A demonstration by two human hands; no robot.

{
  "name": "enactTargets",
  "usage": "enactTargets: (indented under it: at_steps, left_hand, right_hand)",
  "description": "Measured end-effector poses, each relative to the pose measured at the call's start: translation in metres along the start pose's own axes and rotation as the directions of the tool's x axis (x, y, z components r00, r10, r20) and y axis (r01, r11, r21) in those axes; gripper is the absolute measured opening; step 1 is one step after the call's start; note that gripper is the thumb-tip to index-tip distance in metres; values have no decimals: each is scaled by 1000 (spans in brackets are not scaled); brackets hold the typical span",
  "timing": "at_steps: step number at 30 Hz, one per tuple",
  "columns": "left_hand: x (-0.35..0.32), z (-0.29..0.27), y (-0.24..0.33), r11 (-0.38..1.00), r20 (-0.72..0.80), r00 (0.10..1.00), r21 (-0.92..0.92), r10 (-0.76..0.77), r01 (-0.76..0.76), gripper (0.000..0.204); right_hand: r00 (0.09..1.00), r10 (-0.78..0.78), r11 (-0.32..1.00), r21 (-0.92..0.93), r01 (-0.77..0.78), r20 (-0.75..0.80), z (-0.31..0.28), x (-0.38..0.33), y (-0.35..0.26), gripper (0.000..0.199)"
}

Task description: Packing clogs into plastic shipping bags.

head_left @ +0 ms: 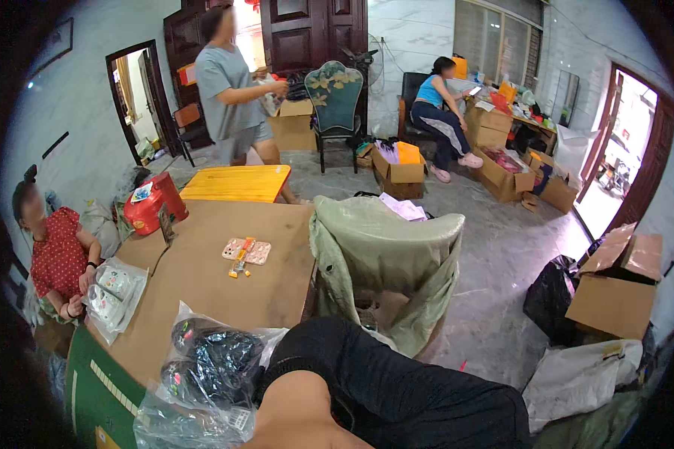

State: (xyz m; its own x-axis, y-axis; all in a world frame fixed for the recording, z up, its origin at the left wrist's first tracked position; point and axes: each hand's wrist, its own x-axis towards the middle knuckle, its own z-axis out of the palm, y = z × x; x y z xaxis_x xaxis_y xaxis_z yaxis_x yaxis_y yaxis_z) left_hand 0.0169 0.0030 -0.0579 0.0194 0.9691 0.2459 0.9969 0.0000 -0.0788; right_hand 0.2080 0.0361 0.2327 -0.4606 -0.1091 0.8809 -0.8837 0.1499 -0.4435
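Observation:
Neither of my hands shows in the head view. At the lower middle, bare skin comes out by a black cuff; I cannot tell whether it is arm or leg. Black trousers reach from there to the lower right. Beside them, at the table's near edge, lies a clear plastic bag with black items in it. Farther up the cardboard-covered table are a pink patterned flat item and small orange-wrapped pieces on it.
A person in red at the left has their hands by a clear bag of white items. Someone in grey stands past the yellow table; another sits far right. A draped chair and cardboard boxes stand right.

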Motion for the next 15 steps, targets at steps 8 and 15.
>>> enactTargets:
  at_steps: [8, 15]
  left_hand:
    - [-3, 0, -1, 1000, 6, 1000, -10, -2, 2, 57]
    - [-4, -2, 1, 999, 13, 1000, -31, -12, 12, 58]
  right_hand:
    - [994, 102, 987, 119, -106, 38, 5, -11, 9, 75]
    - [978, 194, 946, 248, -208, 79, 13, -18, 17, 79]
